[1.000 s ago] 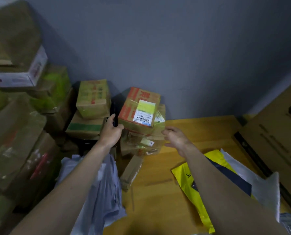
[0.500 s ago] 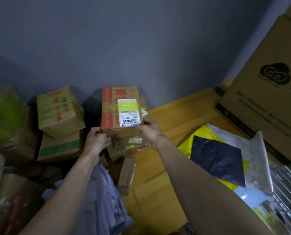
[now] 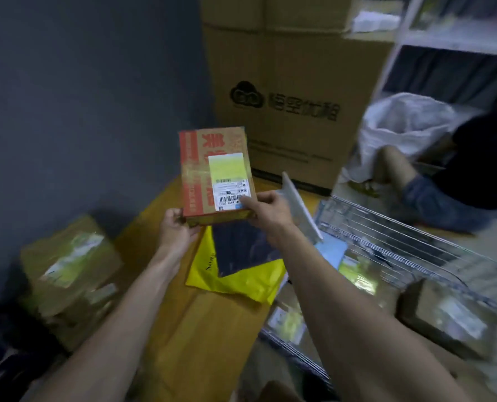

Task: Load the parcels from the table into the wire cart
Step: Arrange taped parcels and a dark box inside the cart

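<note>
Both hands hold one parcel [image 3: 217, 172], a small cardboard box with red print and a yellow-and-white shipping label, lifted clear of the table [image 3: 183, 329] and tilted so its labelled face looks up toward the camera. The left hand [image 3: 175, 232] grips the box's near left corner, fingers curled under the bottom edge and thumb on the side. The right hand [image 3: 267, 213] grips the near right corner, thumb pressed on the label by the barcode and the other fingers wrapped beneath. Directly below the hands, on the wooden table, lies a yellow mailer [image 3: 232, 281] with a dark bag [image 3: 241, 248] on top of it. Just right of the right hand a flat grey packet [image 3: 298, 207] stands tilted at the table's edge. Further right of that hand, and lower, is the wire cart [image 3: 386, 236], already holding several parcels, among them a blue one [image 3: 331, 250] and taped boxes with yellowish labels. Well left of the left hand, and below it, a stack of taped boxes [image 3: 70, 274] sits blurred by the wall. Beyond the held parcel stands a big carton [image 3: 288, 91] with a cloud logo. Far right of the right hand, another person's legs [image 3: 432, 195] show beside a white sack [image 3: 401, 126].
</note>
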